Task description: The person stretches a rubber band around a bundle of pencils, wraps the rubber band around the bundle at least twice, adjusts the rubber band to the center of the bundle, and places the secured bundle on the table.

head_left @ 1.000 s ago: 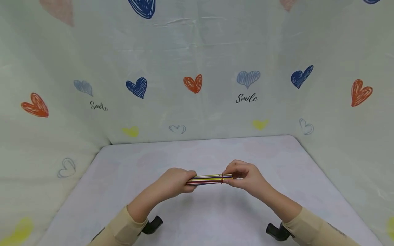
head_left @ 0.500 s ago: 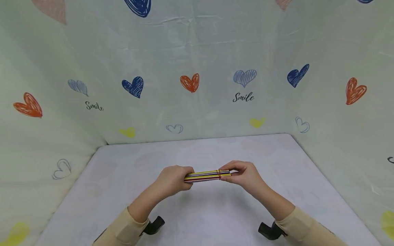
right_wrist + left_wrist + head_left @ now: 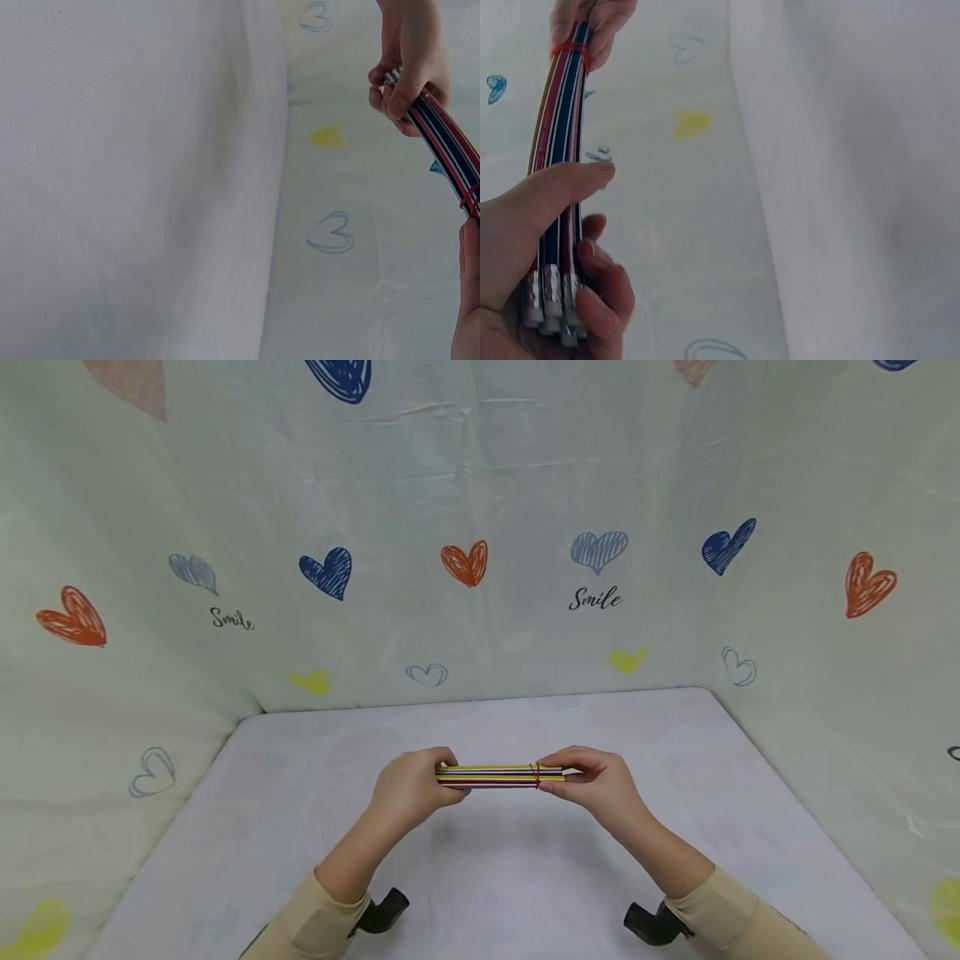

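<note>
A bundle of striped pencils [image 3: 487, 777] spans the gap between my two hands, held above the table. Around its right end runs a red rubber band [image 3: 536, 775]. My left hand [image 3: 411, 787] grips the left end, thumb over the top and fingers curled beneath. White erasers in silver ferrules [image 3: 551, 292] show inside that grip in the left wrist view. At the banded end, my right hand [image 3: 596, 779] pinches the bundle between thumb and fingers. Only part of the right hand shows in the right wrist view, where the red band lies by its fingertips.
A pale table [image 3: 480, 877] lies below both hands. Behind it and at both sides hangs a light curtain [image 3: 525, 468] printed with hearts and "Smile". Black curved pieces [image 3: 382, 912] stick out at both wrists, near the beige sleeves.
The bundle has risen slightly and now lies level after tilting up to the right. My left hand has moved left and up, baring more of the pencils. The right hand still pinches the banded end.
</note>
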A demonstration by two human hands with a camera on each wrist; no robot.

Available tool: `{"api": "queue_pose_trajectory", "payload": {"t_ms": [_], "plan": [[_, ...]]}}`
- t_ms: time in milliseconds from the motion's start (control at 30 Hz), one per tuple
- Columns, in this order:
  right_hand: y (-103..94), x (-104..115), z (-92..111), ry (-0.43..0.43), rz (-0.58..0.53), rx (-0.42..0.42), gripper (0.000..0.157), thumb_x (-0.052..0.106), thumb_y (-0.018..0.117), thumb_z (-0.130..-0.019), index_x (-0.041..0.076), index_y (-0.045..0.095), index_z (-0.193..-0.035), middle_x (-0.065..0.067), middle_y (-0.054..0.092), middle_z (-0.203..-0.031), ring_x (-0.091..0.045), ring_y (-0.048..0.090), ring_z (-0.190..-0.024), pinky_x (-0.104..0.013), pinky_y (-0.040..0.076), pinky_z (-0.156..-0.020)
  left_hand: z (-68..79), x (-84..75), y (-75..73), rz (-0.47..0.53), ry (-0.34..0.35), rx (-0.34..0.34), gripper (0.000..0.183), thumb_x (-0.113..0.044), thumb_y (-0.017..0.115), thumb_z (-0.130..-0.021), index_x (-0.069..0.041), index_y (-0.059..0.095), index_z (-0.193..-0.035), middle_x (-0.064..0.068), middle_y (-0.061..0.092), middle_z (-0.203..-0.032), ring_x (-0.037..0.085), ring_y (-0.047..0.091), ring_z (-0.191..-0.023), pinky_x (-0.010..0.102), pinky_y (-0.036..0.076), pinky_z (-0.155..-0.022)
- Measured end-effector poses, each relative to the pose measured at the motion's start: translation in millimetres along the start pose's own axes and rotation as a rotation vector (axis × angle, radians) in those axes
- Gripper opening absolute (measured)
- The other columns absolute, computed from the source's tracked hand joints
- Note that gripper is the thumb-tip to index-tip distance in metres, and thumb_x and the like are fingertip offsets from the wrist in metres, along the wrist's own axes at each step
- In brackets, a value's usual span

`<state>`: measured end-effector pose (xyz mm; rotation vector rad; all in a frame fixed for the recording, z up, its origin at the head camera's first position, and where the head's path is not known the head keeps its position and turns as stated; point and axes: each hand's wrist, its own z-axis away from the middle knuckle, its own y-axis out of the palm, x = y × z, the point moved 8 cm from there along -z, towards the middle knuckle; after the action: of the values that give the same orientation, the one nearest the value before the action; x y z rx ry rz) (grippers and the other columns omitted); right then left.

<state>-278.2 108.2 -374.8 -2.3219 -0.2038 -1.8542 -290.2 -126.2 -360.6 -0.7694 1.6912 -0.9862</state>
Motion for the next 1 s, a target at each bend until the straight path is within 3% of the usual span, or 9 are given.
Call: {"api": "queue_pose_trajectory", "payload": {"t_ms": [200, 433, 600, 800, 1000], "plan": [[-4.8, 1.4, -1.0, -0.041, -0.003, 0.030, 0.030, -0.007, 0.081, -0.072, -0.008, 0.071, -0.101, -0.008, 0.069, -0.101, -0.019, 0.070, -0.081, -0.031, 0.056, -0.072, 0.8, 1.4, 1.3, 0.205, 0.056, 0.058, 0.032, -0.019, 0.089, -0.070, -0.015, 0.069, -0.095, -0.010, 0.061, -0.077, 0.010, 0.053, -0.068, 0.030, 0.046, -0.063], [-7.2, 4.3, -3.2, -0.108, 0.010, 0.051, 0.026, -0.007, 0.080, -0.074, -0.008, 0.070, -0.098, -0.005, 0.066, -0.099, -0.017, 0.066, -0.085, -0.027, 0.055, -0.073, 2.0, 0.6, -1.0, 0.289, 0.054, 0.073, 0.034, -0.022, 0.088, -0.072, -0.012, 0.071, -0.099, -0.007, 0.064, -0.083, 0.012, 0.055, -0.073, 0.030, 0.048, -0.066], [-6.5, 3.1, -2.3, -0.083, -0.006, 0.076, 0.026, -0.006, 0.079, -0.075, -0.008, 0.069, -0.098, -0.006, 0.065, -0.099, -0.019, 0.065, -0.084, -0.027, 0.055, -0.072, 5.5, 2.0, -0.2, 0.381, 0.061, 0.070, 0.034, -0.023, 0.086, -0.074, -0.013, 0.073, -0.103, -0.005, 0.067, -0.092, 0.011, 0.058, -0.077, 0.029, 0.050, -0.067], [-4.4, 5.5, -1.4, -0.056, 0.005, 0.101, 0.027, -0.007, 0.078, -0.075, -0.009, 0.068, -0.101, -0.005, 0.066, -0.101, -0.017, 0.064, -0.082, -0.025, 0.054, -0.069, 9.9, 5.6, -1.0, 0.537, 0.014, 0.044, 0.036, -0.019, 0.087, -0.073, -0.016, 0.076, -0.106, 0.000, 0.069, -0.104, 0.014, 0.062, -0.084, 0.028, 0.052, -0.068], [-0.6, 5.2, -3.4, -0.026, 0.045, 0.103, 0.027, -0.004, 0.079, -0.076, -0.006, 0.070, -0.101, -0.009, 0.066, -0.101, -0.019, 0.063, -0.082, -0.025, 0.054, -0.068, 13.1, 3.8, -1.2, 0.562, -0.022, 0.010, 0.034, -0.016, 0.088, -0.071, -0.016, 0.076, -0.103, 0.000, 0.069, -0.103, 0.015, 0.062, -0.085, 0.028, 0.053, -0.069]]}}
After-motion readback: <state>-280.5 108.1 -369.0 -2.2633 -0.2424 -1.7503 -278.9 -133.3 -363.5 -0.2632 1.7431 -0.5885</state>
